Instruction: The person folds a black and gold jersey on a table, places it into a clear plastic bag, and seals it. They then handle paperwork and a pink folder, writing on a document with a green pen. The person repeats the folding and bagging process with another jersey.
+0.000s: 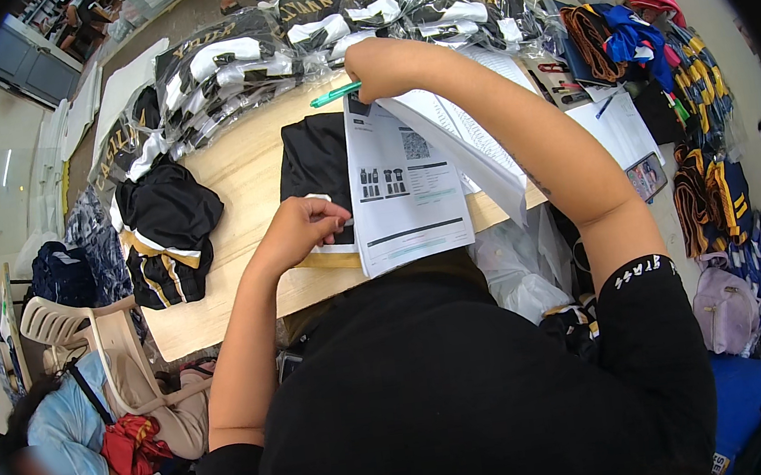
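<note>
My right hand [372,69] holds a green pen [335,95] and grips the top of a stack of printed sheets [406,213], one of them curling up to the right. Those sheets overlap a folded black garment [314,153] on the wooden table [238,162]. At the garment's lower part is my left hand [305,228], thumb and fingers close together near the sheets' left edge; whether it pinches fabric cannot be told. Further left lie a bunched black garment [169,205] and black shorts with gold and white stripes [170,275].
Plastic-bagged black jerseys [227,65] line the table's far edge. To the right are more papers [614,126], a phone [646,177] and folded garments [693,202]. A beige plastic chair [110,331] and a seated person [70,420] are at lower left.
</note>
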### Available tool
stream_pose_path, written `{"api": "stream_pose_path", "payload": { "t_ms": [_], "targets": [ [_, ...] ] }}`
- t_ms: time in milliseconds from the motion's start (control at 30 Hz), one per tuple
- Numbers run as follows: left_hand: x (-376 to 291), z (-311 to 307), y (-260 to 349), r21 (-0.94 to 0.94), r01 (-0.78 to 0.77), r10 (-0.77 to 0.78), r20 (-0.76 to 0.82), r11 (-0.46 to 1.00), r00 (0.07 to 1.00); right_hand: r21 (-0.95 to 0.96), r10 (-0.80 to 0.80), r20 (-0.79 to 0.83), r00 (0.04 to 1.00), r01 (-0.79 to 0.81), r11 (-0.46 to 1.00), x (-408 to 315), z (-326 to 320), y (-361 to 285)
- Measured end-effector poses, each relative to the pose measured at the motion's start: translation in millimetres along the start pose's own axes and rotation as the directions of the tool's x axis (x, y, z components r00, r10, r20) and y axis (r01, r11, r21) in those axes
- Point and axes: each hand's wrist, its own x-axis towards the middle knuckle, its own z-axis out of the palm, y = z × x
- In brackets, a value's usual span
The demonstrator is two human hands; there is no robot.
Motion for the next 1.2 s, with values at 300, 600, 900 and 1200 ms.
{"api": "stream_pose_path", "payload": {
  "t_ms": [300, 600, 900, 1200],
  "targets": [
    [-55, -39, 3, 0.409, 0.096, -0.218, 0.262, 0.907, 0.940, -0.042, -0.004, 0.051, 0.999, 0.007, 0.999, 8, -4, 4],
    [-92, -65, -19, 0.788, 0.146, -0.345, 0.090, 0.599, 0.934, -0.033, -0.037, 0.027, 0.999, 0.038, 0.999, 4, -2, -1],
    [-36, 7, 0, -0.102, -0.084, 0.049, -0.313, 0.991, 0.948, -0.056, -0.033, 0.047, 0.998, 0.035, 0.998, 5, -1, -19],
    [-3, 34, -50, -0.393, 0.006, -0.092, -0.200, 0.919, 0.976, -0.098, -0.065, 0.086, 0.994, 0.074, 0.992, 4, -1, -41]
  ]
}}
